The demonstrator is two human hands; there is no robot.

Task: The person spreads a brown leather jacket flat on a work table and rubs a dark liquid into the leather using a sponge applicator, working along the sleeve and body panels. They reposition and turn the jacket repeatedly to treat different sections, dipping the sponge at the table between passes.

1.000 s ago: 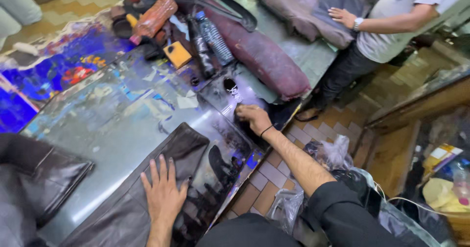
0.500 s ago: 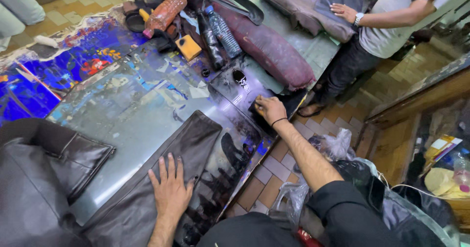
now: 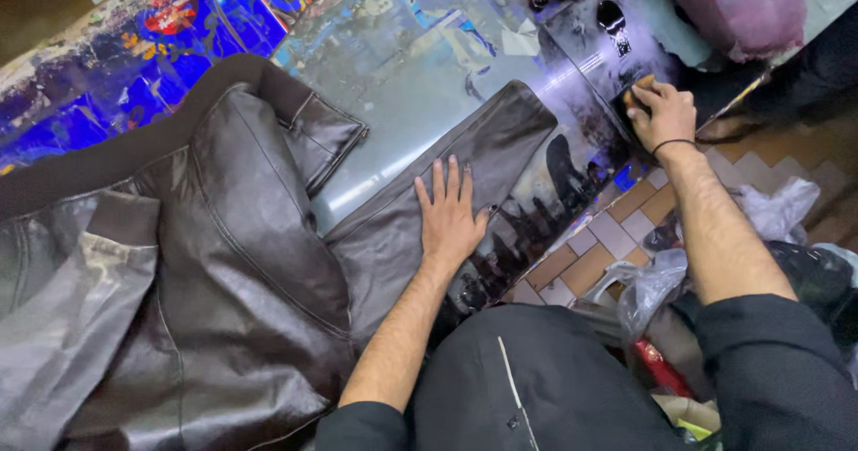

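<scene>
A dark brown leather jacket [image 3: 223, 263] lies spread on the counter [image 3: 420, 67], its hide smooth with a dull sheen, seamed and creased, a ribbed knit band along the hem and a grey lining showing at the lower left. One sleeve [image 3: 447, 183] stretches out flat toward the upper right, ending in a squared cuff. The left hand [image 3: 450, 214] lies on this sleeve, palm down and fingers spread, pressing it flat. The right hand [image 3: 657, 111] is well apart, at the counter's far right edge, fingers curled around a small tan sponge [image 3: 642, 84] pressed onto a black-stained patch. The counter's top is a shiny grey sheet, smeared with blue and black dye. Below its edge, crumpled plastic bags [image 3: 652, 281] sit over a tiled floor [image 3: 608, 236].
</scene>
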